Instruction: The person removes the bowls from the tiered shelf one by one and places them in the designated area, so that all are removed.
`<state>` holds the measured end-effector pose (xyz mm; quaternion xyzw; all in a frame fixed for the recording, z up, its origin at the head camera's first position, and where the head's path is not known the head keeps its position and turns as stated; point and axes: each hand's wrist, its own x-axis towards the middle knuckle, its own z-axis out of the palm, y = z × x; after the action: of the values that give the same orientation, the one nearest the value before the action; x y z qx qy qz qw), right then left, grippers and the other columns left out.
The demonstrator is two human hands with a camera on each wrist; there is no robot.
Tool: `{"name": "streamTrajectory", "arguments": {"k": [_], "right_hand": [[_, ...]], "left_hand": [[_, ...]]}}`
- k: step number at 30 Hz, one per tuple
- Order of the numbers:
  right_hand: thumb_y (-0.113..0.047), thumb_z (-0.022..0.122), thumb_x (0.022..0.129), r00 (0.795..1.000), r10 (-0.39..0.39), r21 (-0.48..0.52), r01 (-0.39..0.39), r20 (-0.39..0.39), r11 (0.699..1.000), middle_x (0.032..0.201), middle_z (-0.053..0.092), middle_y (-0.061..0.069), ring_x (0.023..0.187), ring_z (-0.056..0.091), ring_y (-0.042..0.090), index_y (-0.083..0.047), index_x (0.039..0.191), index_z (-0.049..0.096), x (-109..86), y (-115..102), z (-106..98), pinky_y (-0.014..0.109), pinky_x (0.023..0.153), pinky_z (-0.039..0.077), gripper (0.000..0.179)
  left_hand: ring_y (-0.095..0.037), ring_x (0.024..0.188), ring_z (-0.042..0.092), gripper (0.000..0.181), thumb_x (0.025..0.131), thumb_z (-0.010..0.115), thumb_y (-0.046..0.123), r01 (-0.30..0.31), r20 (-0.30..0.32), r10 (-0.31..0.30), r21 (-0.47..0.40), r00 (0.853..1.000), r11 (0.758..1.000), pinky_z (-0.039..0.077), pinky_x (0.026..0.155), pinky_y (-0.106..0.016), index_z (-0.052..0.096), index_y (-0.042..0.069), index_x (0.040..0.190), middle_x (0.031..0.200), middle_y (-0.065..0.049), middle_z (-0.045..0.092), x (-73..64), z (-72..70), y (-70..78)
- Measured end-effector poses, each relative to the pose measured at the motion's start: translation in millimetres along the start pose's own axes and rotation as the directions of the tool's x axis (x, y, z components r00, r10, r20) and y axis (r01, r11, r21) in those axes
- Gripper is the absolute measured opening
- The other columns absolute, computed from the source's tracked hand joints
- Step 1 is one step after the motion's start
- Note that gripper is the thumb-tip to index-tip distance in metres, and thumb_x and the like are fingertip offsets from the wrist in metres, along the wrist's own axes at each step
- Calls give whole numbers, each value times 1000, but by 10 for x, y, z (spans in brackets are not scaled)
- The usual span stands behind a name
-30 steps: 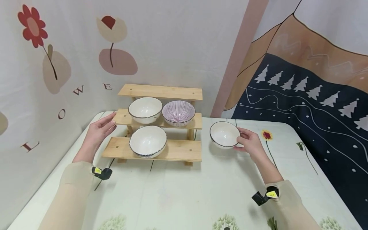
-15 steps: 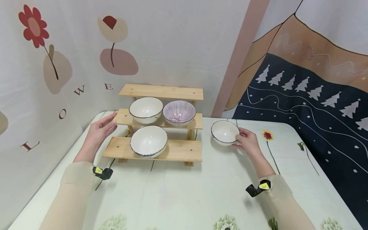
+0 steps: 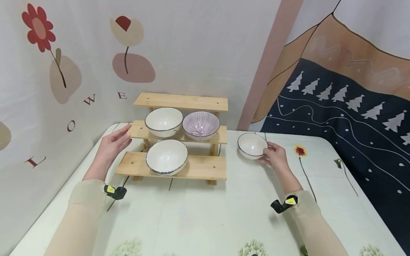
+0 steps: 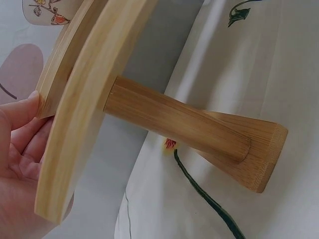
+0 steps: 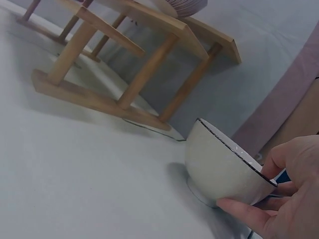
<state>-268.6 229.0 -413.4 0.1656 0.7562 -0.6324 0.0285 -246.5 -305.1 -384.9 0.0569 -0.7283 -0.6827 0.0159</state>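
The held bowl (image 5: 219,163) shows its foot (image 5: 198,197) only from the right wrist.

Cloth-screened corner, room type unclear, printed hangings (image 3: 205,53), flowered tablecloth (image 3: 182,217)

L (image 3: 31,163), O (image 3: 68,126), W (image 3: 90,100) and E (image 3: 121,95) mark the pale backdrop (image 3: 198,49).

A hand could pass over the near tablecloth (image 3: 192,213) or between the rack (image 3: 180,102) and the held bowl (image 3: 251,145) at right; the lower shelf (image 3: 205,167) has room right of its white bowl (image 3: 167,156); a far white bowl (image 3: 163,121) and a striped bowl (image 3: 201,125) crowd the middle shelf (image 3: 137,129); the left hand (image 3: 111,145) bars its left end.
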Motion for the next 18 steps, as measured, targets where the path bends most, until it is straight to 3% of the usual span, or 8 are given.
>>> {"name": "streamTrajectory", "arguments": {"k": [11,18], "right_hand": [[-1,44,92,999,35,66,-34,-4,997,150,43,24,78,61,0,-2,156,29,31,3,-14,22,78,65,65],[-1,44,93,999,36,81,-38,27,996,154,40,23,87,62,4,-4,157,27,30,4,-20,23,82,65,66]], "left_hand": [[4,129,52,67,97,63,32,-14,14,14,13,1000,1000,48,101,-8,35,12,155,166,-4,24,-6,1,7],[-2,137,48,67,98,63,33,-11,13,11,20,1000,1000,48,102,-9,35,12,155,166,-5,24,-17,2,20]]}}
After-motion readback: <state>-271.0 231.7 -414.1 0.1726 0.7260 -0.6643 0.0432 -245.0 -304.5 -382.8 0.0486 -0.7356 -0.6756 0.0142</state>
